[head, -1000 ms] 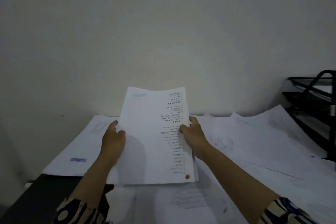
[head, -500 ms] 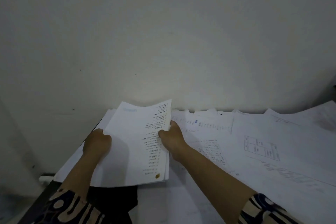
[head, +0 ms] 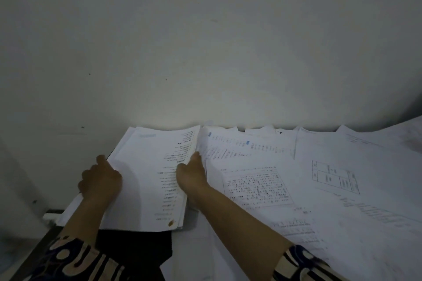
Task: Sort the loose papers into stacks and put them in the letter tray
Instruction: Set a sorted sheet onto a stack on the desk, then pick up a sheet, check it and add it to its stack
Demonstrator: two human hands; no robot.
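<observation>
A stack of white printed papers [head: 150, 173] lies low over the left end of the dark table, its top sheet showing a column of text and a small brown spot near the lower right corner. My left hand [head: 100, 180] grips the stack's left edge. My right hand [head: 190, 174] grips its right edge. Loose printed sheets [head: 255, 185] cover the table to the right, some overlapping, one with a boxed diagram [head: 334, 175]. The letter tray is out of view.
A pale wall [head: 205, 41] rises directly behind the table. The dark table top [head: 134, 248] shows bare below the stack. The table's left edge [head: 34, 255] runs diagonally at the lower left. Patterned sleeves cover both forearms at the bottom.
The view has swung left, so the black tray left the frame. Both hands carried the stack left and lowered it from upright to nearly flat on the table's left end.
</observation>
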